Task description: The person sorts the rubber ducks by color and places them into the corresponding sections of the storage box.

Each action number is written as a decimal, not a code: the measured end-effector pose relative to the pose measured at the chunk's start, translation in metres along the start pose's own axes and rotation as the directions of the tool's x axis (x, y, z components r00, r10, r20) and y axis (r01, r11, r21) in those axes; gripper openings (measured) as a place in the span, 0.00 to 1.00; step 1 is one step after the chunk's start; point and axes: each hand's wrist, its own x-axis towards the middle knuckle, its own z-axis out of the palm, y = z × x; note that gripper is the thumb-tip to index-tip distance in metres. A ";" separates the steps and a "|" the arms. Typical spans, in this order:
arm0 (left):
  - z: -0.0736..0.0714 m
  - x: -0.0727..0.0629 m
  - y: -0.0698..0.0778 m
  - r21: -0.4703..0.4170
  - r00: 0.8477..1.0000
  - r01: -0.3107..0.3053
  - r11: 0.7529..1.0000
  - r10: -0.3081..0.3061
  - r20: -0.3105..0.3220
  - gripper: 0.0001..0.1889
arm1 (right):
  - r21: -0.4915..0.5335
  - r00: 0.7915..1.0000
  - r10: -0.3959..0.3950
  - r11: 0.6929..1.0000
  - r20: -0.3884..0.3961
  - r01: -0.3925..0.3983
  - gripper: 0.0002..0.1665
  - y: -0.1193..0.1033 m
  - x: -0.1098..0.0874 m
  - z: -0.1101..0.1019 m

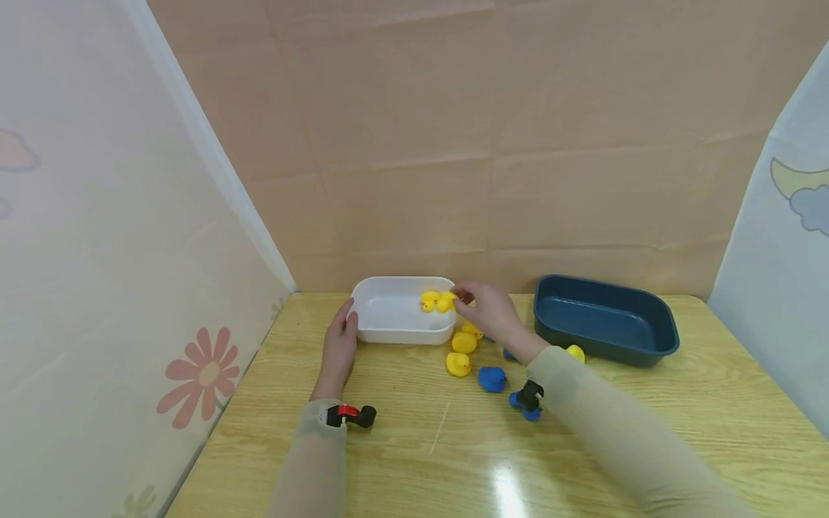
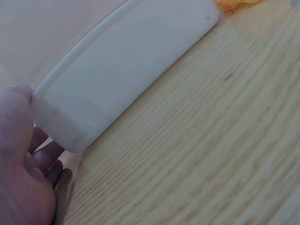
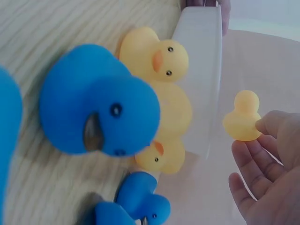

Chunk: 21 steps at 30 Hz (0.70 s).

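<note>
A yellow duck (image 3: 243, 123) is pinched by the right hand (image 1: 490, 311) over the right end of the white tray (image 1: 385, 311), whose left end is gripped by the left hand (image 1: 340, 347). Near its front right corner, other yellow ducks (image 1: 458, 364) and blue ducks (image 1: 492, 379) are scattered on the bench (image 1: 401, 446).

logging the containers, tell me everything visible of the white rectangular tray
The white, round-cornered rectangular tray looks like smooth plastic, open-topped, with a thin rim; small dark specks mark its outer side. It stands upright on the light wood-grain table, left of the dark blue rectangular tray. The left grip holds its left end. Yellow rubbery-looking ducks show at its right end, one pinched by the right grip; whether any rests inside is unclear.
</note>
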 end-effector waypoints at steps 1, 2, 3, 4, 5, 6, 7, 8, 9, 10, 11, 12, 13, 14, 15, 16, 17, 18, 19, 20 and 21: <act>0.000 0.000 0.000 0.001 1.000 0.000 1.000 0.000 0.001 0.29 | 0.002 1.000 -0.004 1.000 0.002 0.004 0.16 -0.001 0.000 0.002; 0.000 0.000 0.000 0.002 1.000 0.000 1.000 0.000 0.002 0.29 | 0.002 1.000 -0.004 1.000 0.006 0.004 0.16 -0.002 0.001 0.004; 0.000 0.000 -0.001 0.003 1.000 0.001 1.000 -0.001 0.003 0.30 | 0.002 1.000 -0.004 1.000 0.009 0.004 0.16 -0.003 0.001 0.006; 0.000 0.001 -0.001 0.003 1.000 0.001 1.000 -0.001 0.004 0.30 | 0.004 1.000 -0.002 1.000 0.012 0.002 0.15 -0.004 0.001 0.008; -0.001 0.001 -0.002 0.006 1.000 0.003 1.000 -0.003 0.005 0.30 | 0.003 1.000 0.000 1.000 0.016 0.000 0.15 -0.005 0.001 0.010; -0.001 0.001 -0.002 0.008 1.000 0.006 1.000 -0.006 0.005 0.30 | 0.001 1.000 -0.002 1.000 0.018 0.002 0.15 -0.007 0.001 0.011; -0.001 0.001 -0.002 0.008 1.000 0.007 1.000 -0.007 0.006 0.30 | -0.001 1.000 0.001 1.000 0.021 -0.001 0.15 -0.008 0.001 0.013; -0.001 0.001 -0.003 0.009 1.000 0.007 1.000 -0.007 0.006 0.30 | -0.005 1.000 0.002 1.000 0.026 -0.002 0.15 -0.008 0.001 0.015; -0.001 0.001 -0.003 0.010 1.000 0.006 1.000 -0.006 0.005 0.30 | -0.008 1.000 -0.001 1.000 0.031 0.001 0.15 -0.009 0.001 0.016; -0.001 0.001 -0.003 0.011 1.000 0.003 1.000 -0.003 0.006 0.30 | -0.011 0.999 -0.001 1.000 0.036 0.001 0.15 -0.009 0.002 0.018; -0.002 0.001 -0.003 0.012 1.000 0.002 1.000 -0.003 0.008 0.31 | -0.014 0.999 -0.003 1.000 0.041 0.003 0.15 -0.009 0.002 0.020; -0.002 0.001 -0.004 0.011 1.000 0.000 1.000 0.000 0.008 0.31 | -0.017 0.999 -0.010 1.000 0.043 0.010 0.15 -0.009 0.002 0.021; -0.002 0.001 -0.004 0.011 1.000 -0.002 1.000 0.002 0.008 0.31 | -0.020 0.999 -0.012 1.000 0.046 0.012 0.15 -0.009 0.003 0.023; -0.002 0.001 -0.004 0.013 1.000 -0.002 1.000 0.002 0.009 0.31 | -0.024 0.999 -0.017 1.000 0.047 0.018 0.15 -0.009 0.003 0.024; -0.002 0.001 -0.004 0.013 1.000 -0.003 1.000 0.003 0.007 0.30 | -0.025 0.999 -0.020 0.999 0.047 0.021 0.15 -0.009 0.004 0.025; -0.002 0.001 -0.004 0.013 1.000 -0.003 1.000 0.002 0.008 0.30 | -0.027 0.999 -0.023 0.999 0.048 0.024 0.14 -0.008 0.004 0.026; -0.002 0.002 -0.004 0.014 1.000 0.000 1.000 0.000 0.007 0.30 | -0.028 0.999 -0.024 0.999 0.048 0.026 0.14 -0.009 0.004 0.027; -0.002 0.002 -0.004 0.014 1.000 0.001 1.000 -0.002 0.007 0.30 | -0.028 0.999 -0.023 0.999 0.049 0.024 0.14 -0.009 0.004 0.028; -0.002 0.002 -0.003 0.013 1.000 0.003 1.000 -0.003 0.006 0.30 | -0.030 0.999 -0.017 0.999 0.052 0.019 0.14 -0.009 0.005 0.029; -0.002 0.002 -0.003 0.012 1.000 0.004 1.000 -0.004 0.006 0.30 | -0.032 0.999 -0.012 0.999 0.053 0.013 0.14 -0.009 0.005 0.030; -0.002 0.002 -0.003 0.011 1.000 0.005 1.000 -0.005 0.005 0.30 | -0.033 0.998 -0.008 0.999 0.056 0.009 0.14 -0.010 0.005 0.031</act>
